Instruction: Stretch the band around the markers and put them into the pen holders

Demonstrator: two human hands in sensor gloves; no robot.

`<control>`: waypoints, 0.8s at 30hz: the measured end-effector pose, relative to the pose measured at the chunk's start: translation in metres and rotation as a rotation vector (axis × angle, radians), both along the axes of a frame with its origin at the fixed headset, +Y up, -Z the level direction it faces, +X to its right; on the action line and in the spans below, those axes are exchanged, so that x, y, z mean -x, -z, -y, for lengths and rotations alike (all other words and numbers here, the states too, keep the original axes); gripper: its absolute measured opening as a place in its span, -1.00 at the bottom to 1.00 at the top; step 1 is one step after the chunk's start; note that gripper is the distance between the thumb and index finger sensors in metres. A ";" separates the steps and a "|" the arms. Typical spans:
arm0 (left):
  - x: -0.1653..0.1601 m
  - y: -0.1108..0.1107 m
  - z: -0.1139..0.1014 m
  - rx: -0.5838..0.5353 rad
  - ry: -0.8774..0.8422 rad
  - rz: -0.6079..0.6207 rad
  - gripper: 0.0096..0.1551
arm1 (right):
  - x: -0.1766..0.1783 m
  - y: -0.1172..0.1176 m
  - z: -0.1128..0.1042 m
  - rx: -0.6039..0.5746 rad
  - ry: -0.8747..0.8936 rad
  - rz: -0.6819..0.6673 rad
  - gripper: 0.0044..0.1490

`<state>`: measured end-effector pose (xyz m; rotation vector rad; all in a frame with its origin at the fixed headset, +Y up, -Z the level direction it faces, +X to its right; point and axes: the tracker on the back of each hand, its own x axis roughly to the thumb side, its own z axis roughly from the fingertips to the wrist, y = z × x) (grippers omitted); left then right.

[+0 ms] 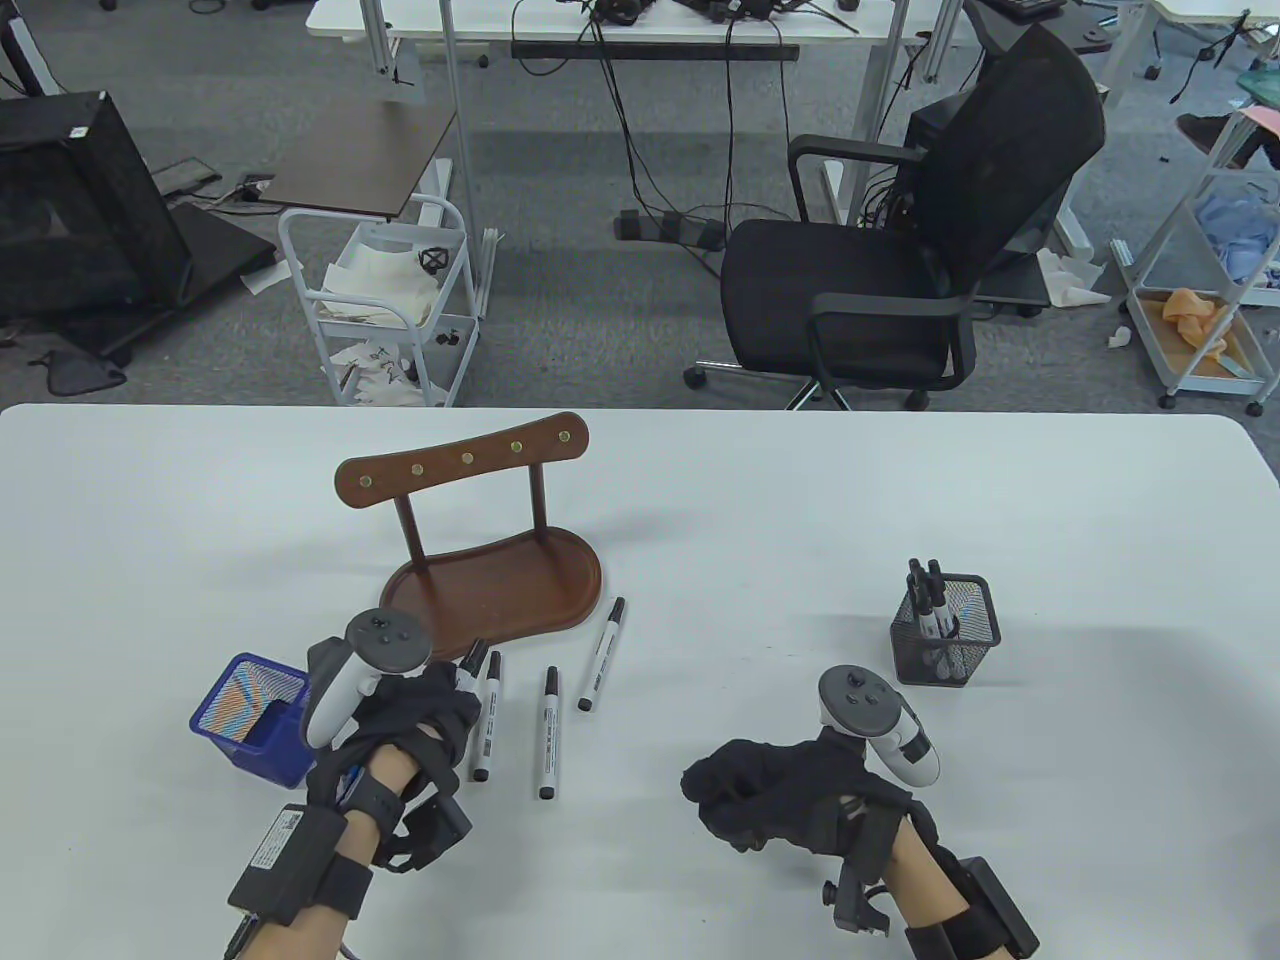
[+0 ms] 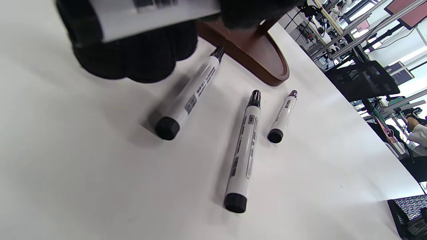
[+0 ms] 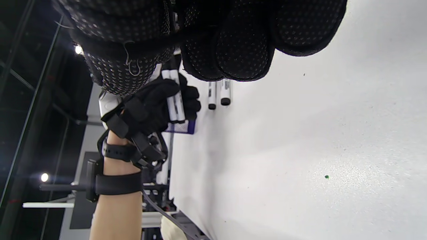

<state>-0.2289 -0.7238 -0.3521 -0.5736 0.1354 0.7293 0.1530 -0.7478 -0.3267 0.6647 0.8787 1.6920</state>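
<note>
Left hand (image 1: 420,720) fingers clamped on white black-capped markers (image 3: 175,103); right hand (image 1: 770,795) fingers curled together, empty, near three loose white markers (image 1: 549,733).

Table view: high, looks down over white table (image 1: 800,520) toward office floor. Left wrist view: close, low, tilted. Right wrist view: turned sideways. All share loose markers (image 1: 549,733) (image 2: 243,153) (image 3: 225,93).

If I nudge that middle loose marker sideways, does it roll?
Probably. The middle marker has a round barrel and cap, lying flat on the smooth white table, so it would likely roll. Nothing touches it; neighbouring markers lie apart. It looks stiff, light plastic, easily pinched.
</note>
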 end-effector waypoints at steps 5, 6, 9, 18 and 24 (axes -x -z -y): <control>-0.002 0.003 0.004 -0.020 0.002 -0.038 -0.53 | 0.000 0.000 0.000 0.001 0.000 -0.003 -0.35; -0.003 0.004 0.006 -0.021 -0.001 -0.045 -0.52 | 0.000 0.000 0.000 0.001 0.000 -0.004 -0.35; -0.005 0.005 0.009 -0.027 0.009 -0.048 -0.50 | 0.000 0.000 0.000 0.002 0.002 -0.005 -0.35; -0.007 0.012 0.021 -0.003 0.057 -0.071 -0.21 | 0.000 0.000 0.000 0.003 0.003 -0.007 -0.35; -0.011 0.017 0.029 0.002 0.162 -0.069 -0.13 | 0.000 0.000 0.001 0.003 0.002 -0.008 -0.35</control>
